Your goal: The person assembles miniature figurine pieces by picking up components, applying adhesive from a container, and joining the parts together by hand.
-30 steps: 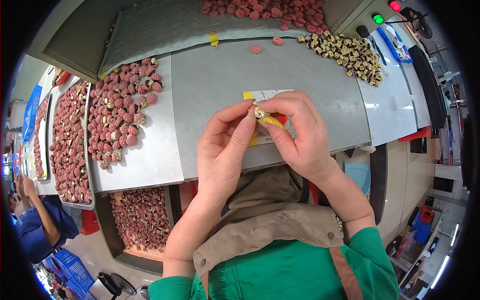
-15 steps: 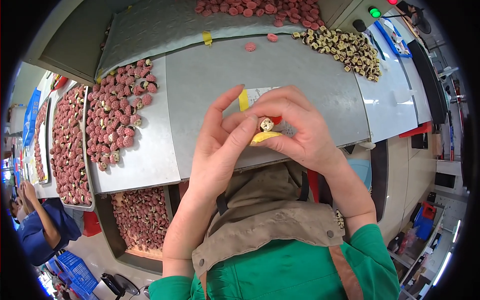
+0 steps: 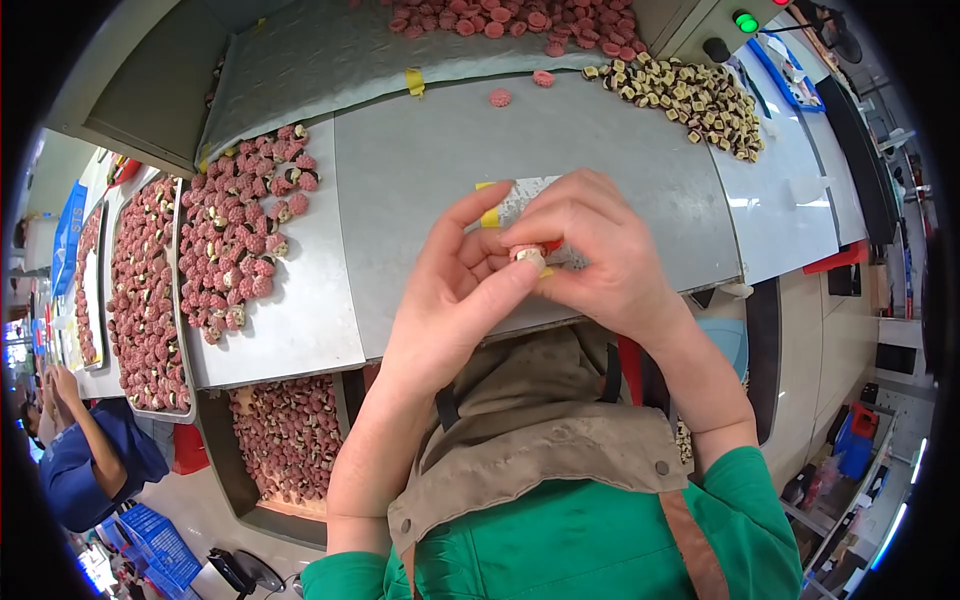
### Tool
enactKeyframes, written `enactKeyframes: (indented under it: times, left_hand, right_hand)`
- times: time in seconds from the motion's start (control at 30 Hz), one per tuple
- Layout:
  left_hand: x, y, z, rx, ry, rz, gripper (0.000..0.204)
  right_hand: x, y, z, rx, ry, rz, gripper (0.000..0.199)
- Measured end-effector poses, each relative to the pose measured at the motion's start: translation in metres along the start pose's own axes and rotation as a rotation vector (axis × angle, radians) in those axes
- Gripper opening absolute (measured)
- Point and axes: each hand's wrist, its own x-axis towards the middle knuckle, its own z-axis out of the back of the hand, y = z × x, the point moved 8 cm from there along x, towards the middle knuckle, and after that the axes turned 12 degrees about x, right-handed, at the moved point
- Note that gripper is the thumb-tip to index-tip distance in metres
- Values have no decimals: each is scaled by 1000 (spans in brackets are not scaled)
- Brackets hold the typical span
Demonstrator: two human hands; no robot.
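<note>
Between my two hands, above the grey work surface (image 3: 420,170), is a small pink-and-cream figure piece (image 3: 527,255) with a bumpy pink top. My left hand (image 3: 450,290) closes on it with the thumb pressed against the cream part. My right hand (image 3: 605,250) pinches it from the other side, fingers curled over. Something red and a bit of yellow show at the right fingers; what they are I cannot make out. Beneath the hands lies a speckled white patch (image 3: 525,190) with yellow tape (image 3: 490,205).
Many pink bumpy pieces (image 3: 230,235) lie at left, beside a full tray (image 3: 150,300) and an open drawer (image 3: 285,440). Pink caps (image 3: 500,20) are heaped at the back, dark-and-cream pieces (image 3: 690,100) at back right. A co-worker (image 3: 100,460) is at far left.
My left thumb has moved over the piece, hiding much of its cream face. The yellow bit at the right fingers now shows much less.
</note>
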Motion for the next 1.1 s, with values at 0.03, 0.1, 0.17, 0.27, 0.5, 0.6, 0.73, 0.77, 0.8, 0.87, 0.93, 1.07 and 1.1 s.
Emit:
enactKeyframes:
  times: [0.03, 0.1, 0.17, 0.27, 0.5, 0.6, 0.73, 0.77, 0.8, 0.87, 0.93, 1.07, 1.1]
  left_hand:
    - [1, 1, 0, -2, 13, 7, 57]
    - [-2, -5, 0, 1, 29, 3, 56]
    - [-12, -11, 15, 162, -100, 45, 43]
    - [-41, -52, 95, 790, -520, -188, 28]
    - [-152, -114, 305, 1536, -1017, -185, 31]
    - [-142, -117, 291, 1829, -1091, -16, 30]
    - [-96, -130, 222, 1930, -1006, -376, 26]
    - [-75, -131, 198, 1862, -915, -396, 26]
    - [-53, -129, 177, 1759, -821, -431, 26]
    - [2, -118, 123, 1555, -571, -422, 27]
    - [46, -104, 62, 1467, -323, -470, 27]
    - [108, -75, 1, 1345, -191, -581, 25]
    - [123, -67, -5, 1365, -168, -644, 23]
  right_hand:
    - [1, 5, -2, -83, 18, 52, 29]
    - [4, 13, -2, -171, 31, 114, 30]
    - [8, 2, -4, -120, 134, -5, 29]
    - [16, -29, 29, -247, 126, -105, 27]
    - [55, -101, 89, -316, -16, -180, 23]
    - [58, -112, 86, -431, 4, -45, 18]
    - [60, -110, 76, -517, 84, -45, 13]
    - [55, -105, 74, -509, 118, -71, 12]
    - [49, -97, 76, -513, 124, -66, 12]
    - [28, -92, 83, -377, 163, -146, 13]
    - [13, -82, 84, -243, 149, -202, 13]
    - [11, -75, 96, -84, 88, -354, 14]
    - [14, -79, 99, -88, 91, -346, 14]
